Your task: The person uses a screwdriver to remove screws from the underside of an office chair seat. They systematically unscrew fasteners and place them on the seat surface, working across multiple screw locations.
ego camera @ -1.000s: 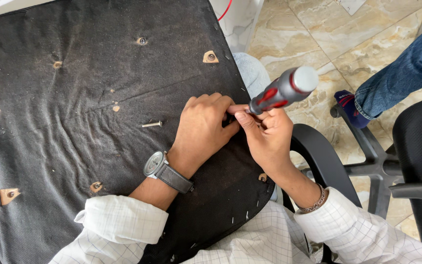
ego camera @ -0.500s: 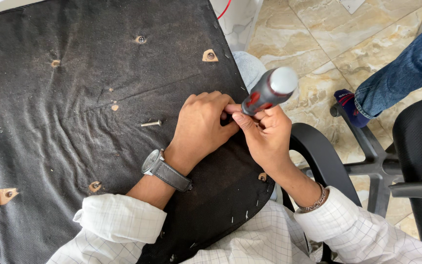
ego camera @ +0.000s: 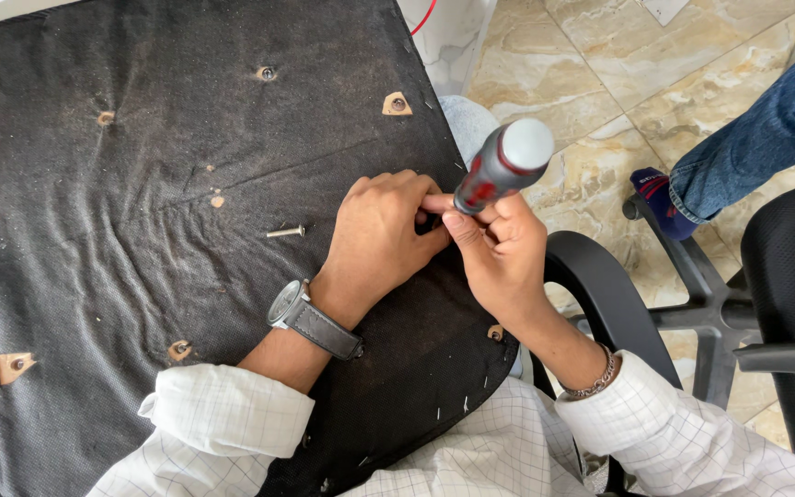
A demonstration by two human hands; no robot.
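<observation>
My right hand [ego camera: 501, 247] grips the grey-and-red screwdriver [ego camera: 501, 166] near its tip while my left hand [ego camera: 381, 237] pinches at the hidden fastener (tip unseen) on the chair-seat underside [ego camera: 140, 276], so I judge steady, square pressure best.

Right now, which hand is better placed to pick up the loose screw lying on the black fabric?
Left, probably. The left hand rests on the black fabric nearer the loose screw, while the right hand grips the screwdriver on the far side.
</observation>
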